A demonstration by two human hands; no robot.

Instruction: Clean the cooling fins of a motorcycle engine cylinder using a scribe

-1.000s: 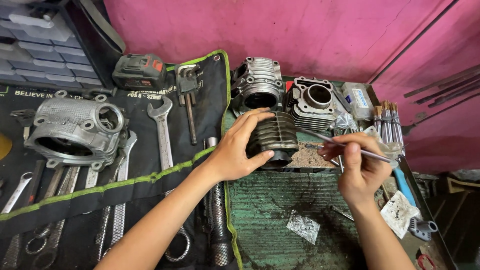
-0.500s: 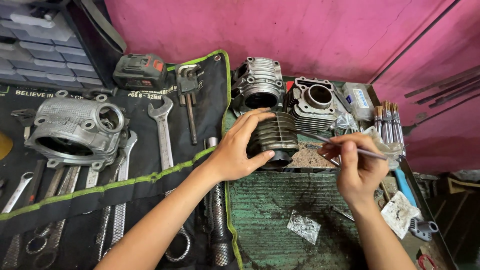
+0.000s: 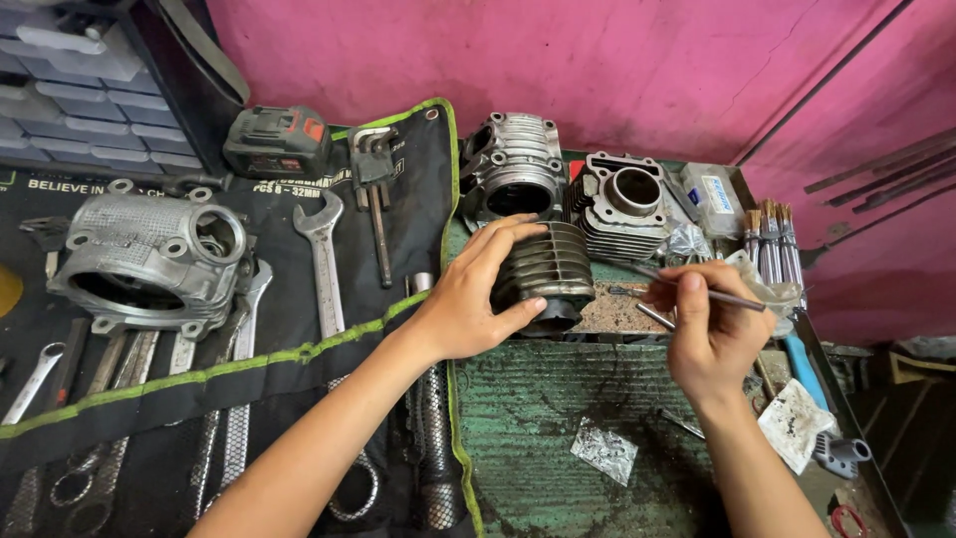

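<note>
My left hand (image 3: 476, 299) grips a dark finned engine cylinder (image 3: 551, 271) lying on its side at the middle of the green bench mat (image 3: 558, 399). My right hand (image 3: 709, 329) is just right of it and pinches a thin metal rod-like tool (image 3: 687, 286), whose tip points left toward the cylinder's end. A small flat stone-coloured block (image 3: 619, 311) lies under and between the cylinder and my right hand.
Two more finned cylinders (image 3: 513, 169) (image 3: 627, 199) stand behind. A black tool roll (image 3: 199, 379) with spanners and an engine casing (image 3: 149, 261) fills the left. Brushes (image 3: 769, 239), a crumpled foil scrap (image 3: 603, 450), a dirty rag (image 3: 794, 423) and a pink wall (image 3: 597, 60) surround the spot.
My right hand has tilted the thin tool slightly and shifted a little. My left hand stays on the cylinder.
</note>
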